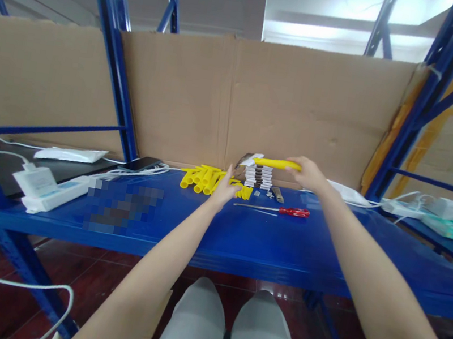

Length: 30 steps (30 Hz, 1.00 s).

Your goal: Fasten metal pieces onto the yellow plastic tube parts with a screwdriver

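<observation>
My right hand (308,174) is closed around the end of a yellow handle (276,164), held level above the blue shelf. At its left end is a dark metal head with a white label; its exact kind is too small to tell. My left hand (224,191) is just below that head, its fingers apart and nothing visible in them. Behind it lies a pile of yellow tubes (206,180), partly hidden by the hand. Small yellow pieces (245,193) lie beside the fingers. Under the yellow handle stands a stack of small white packets (258,177).
A screwdriver (295,212) with a red handle lies before the stack, near a small metal piece (277,194). To the left are a white power strip (59,194), cables and a dark phone (142,164). Cardboard (306,102) walls the back; blue posts (118,55) frame the shelf (266,244).
</observation>
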Each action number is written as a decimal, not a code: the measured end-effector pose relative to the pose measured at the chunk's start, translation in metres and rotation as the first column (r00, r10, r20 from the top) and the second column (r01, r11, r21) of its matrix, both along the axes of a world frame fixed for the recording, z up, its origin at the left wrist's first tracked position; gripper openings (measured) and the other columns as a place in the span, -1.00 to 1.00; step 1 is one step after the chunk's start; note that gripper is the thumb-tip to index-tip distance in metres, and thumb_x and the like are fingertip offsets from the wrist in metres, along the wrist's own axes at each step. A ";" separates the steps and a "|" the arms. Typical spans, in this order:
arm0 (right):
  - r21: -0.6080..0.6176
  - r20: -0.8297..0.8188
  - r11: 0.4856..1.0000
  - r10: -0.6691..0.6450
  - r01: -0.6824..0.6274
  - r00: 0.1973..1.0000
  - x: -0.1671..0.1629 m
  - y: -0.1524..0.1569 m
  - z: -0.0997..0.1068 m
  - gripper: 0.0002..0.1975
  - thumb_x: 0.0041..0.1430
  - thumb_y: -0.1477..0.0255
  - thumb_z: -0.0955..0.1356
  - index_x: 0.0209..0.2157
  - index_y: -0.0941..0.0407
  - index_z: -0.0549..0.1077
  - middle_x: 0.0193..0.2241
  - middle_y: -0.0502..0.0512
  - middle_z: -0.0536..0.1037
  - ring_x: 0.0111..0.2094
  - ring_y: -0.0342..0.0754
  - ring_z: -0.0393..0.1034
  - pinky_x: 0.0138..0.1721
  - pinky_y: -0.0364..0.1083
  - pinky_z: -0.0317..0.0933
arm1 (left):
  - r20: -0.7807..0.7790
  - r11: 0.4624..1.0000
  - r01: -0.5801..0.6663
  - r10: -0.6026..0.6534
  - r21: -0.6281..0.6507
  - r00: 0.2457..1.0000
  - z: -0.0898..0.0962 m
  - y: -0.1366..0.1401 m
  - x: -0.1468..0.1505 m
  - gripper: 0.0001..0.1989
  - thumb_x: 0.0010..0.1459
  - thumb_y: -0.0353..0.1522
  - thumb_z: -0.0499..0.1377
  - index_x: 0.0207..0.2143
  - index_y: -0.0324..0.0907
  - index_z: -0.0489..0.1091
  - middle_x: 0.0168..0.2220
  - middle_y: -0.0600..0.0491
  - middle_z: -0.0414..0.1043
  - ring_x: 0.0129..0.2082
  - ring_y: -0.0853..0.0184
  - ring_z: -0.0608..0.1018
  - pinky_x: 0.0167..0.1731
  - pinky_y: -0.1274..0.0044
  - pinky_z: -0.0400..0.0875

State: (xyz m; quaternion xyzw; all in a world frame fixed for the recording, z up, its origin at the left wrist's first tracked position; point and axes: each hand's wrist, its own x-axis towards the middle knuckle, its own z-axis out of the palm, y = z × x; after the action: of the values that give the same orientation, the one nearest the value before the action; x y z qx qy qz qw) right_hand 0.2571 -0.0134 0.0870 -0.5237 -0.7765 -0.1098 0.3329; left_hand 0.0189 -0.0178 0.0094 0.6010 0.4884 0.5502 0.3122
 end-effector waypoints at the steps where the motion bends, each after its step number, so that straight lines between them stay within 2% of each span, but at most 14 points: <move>1: 0.004 -0.023 1.000 0.031 -0.031 0.999 -0.006 0.005 -0.012 -0.61 0.18 0.49 0.28 0.05 0.22 0.46 0.00 0.28 0.51 0.01 0.09 0.39 0.09 0.04 0.20 | 0.009 1.000 -0.002 0.002 -0.002 1.000 0.000 0.000 0.000 -0.05 -0.06 -0.54 0.21 0.36 0.01 -0.08 0.28 -0.04 0.21 -0.22 0.36 0.57 -0.53 0.68 0.42; 5: 0.007 -0.095 0.994 0.113 -0.113 0.989 -0.021 0.015 -0.053 -0.61 0.19 0.47 0.26 0.04 0.21 0.45 -0.05 0.28 0.52 -0.03 0.09 0.39 0.07 0.07 0.21 | 0.062 0.998 0.002 0.002 -0.064 0.998 0.000 -0.002 -0.001 -0.06 -0.08 -0.55 0.21 0.36 -0.07 -0.04 0.21 -0.08 0.31 -0.17 0.30 0.58 -0.52 0.65 0.43; 8: -0.001 -0.111 0.991 0.129 -0.130 0.985 -0.021 0.012 -0.068 -0.61 0.21 0.45 0.24 0.04 0.22 0.44 -0.07 0.29 0.51 -0.03 0.10 0.38 0.06 0.08 0.20 | 0.095 0.995 0.014 -0.005 -0.094 0.995 0.002 -0.006 0.000 -0.06 -0.07 -0.55 0.20 0.37 -0.13 -0.08 0.25 -0.12 0.25 -0.11 0.26 0.56 -0.56 0.66 0.42; 14: 0.007 -0.119 0.994 0.109 -0.109 0.987 -0.019 0.001 -0.071 -0.60 0.23 0.42 0.22 0.07 0.22 0.40 -0.04 0.30 0.49 -0.02 0.10 0.36 0.07 0.08 0.19 | 0.060 0.994 0.017 -0.011 -0.104 0.998 0.003 -0.007 0.000 -0.07 -0.04 -0.51 0.21 0.37 -0.13 -0.09 0.32 -0.14 0.11 -0.01 0.20 0.53 -0.52 0.65 0.45; 18: 0.032 -0.124 0.994 0.108 -0.105 0.986 -0.022 0.000 -0.072 -0.60 0.24 0.41 0.23 0.07 0.20 0.40 -0.04 0.29 0.48 0.00 0.10 0.35 0.08 0.07 0.19 | 0.130 0.993 0.055 -0.041 -0.109 0.991 0.002 -0.004 -0.002 -0.03 -0.02 -0.49 0.22 0.38 -0.09 -0.19 0.28 -0.14 0.20 0.05 0.19 0.51 -0.41 0.59 0.52; 20: 0.052 -0.127 0.993 0.111 -0.105 0.986 -0.024 0.000 -0.073 -0.60 0.24 0.41 0.23 0.07 0.20 0.40 -0.04 0.29 0.48 0.00 0.11 0.35 0.08 0.07 0.20 | 0.228 0.988 0.089 -0.059 -0.123 0.972 0.003 -0.005 -0.002 -0.08 -0.01 -0.51 0.22 0.36 -0.08 -0.13 0.26 -0.14 0.23 0.04 0.19 0.52 -0.36 0.54 0.54; 23: 0.090 -0.123 0.989 0.130 -0.119 0.984 -0.024 0.003 -0.075 -0.61 0.25 0.41 0.22 0.07 0.21 0.41 -0.06 0.30 0.49 0.00 0.11 0.36 0.08 0.08 0.21 | 0.353 0.980 0.150 -0.094 -0.132 0.931 0.006 -0.007 -0.002 -0.28 0.01 -0.57 0.18 0.23 -0.10 0.11 0.26 -0.12 0.22 0.04 0.24 0.51 -0.29 0.55 0.53; 26: 0.135 -0.117 0.980 0.164 -0.148 0.980 -0.023 0.008 -0.079 -0.62 0.24 0.40 0.23 0.04 0.20 0.42 -0.09 0.30 0.50 -0.02 0.13 0.38 0.06 0.12 0.24 | 0.438 0.974 0.199 -0.134 -0.107 0.889 0.008 -0.008 -0.001 -0.43 -0.02 -0.63 0.16 0.07 -0.14 0.29 0.16 -0.07 0.35 0.03 0.31 0.51 -0.19 0.60 0.49; 28: 0.165 -0.114 0.972 0.186 -0.166 0.976 -0.022 0.011 -0.081 -0.63 0.24 0.39 0.23 0.03 0.19 0.43 -0.11 0.31 0.51 -0.04 0.16 0.39 0.04 0.15 0.26 | 0.495 0.970 0.217 -0.134 -0.113 0.858 0.008 -0.008 0.000 -0.39 -0.05 -0.67 0.15 0.08 -0.15 0.29 0.09 -0.05 0.41 0.01 0.36 0.51 -0.14 0.62 0.45; 30: 0.197 -0.112 0.963 0.209 -0.185 0.971 -0.020 0.014 -0.083 -0.64 0.24 0.38 0.23 0.02 0.18 0.44 -0.12 0.30 0.51 -0.06 0.16 0.40 0.02 0.16 0.28 | 0.537 0.963 0.227 -0.116 -0.145 0.835 0.008 -0.007 0.000 -0.26 -0.08 -0.69 0.15 0.18 -0.12 0.21 0.09 -0.03 0.41 0.01 0.39 0.51 -0.11 0.64 0.42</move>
State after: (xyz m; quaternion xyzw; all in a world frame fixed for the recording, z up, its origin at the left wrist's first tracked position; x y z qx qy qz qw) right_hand 0.2367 0.0005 0.0042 -0.4166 -0.7876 -0.1129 0.4398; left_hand 0.0192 -0.0252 0.0177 0.4347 0.3821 0.6101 0.5411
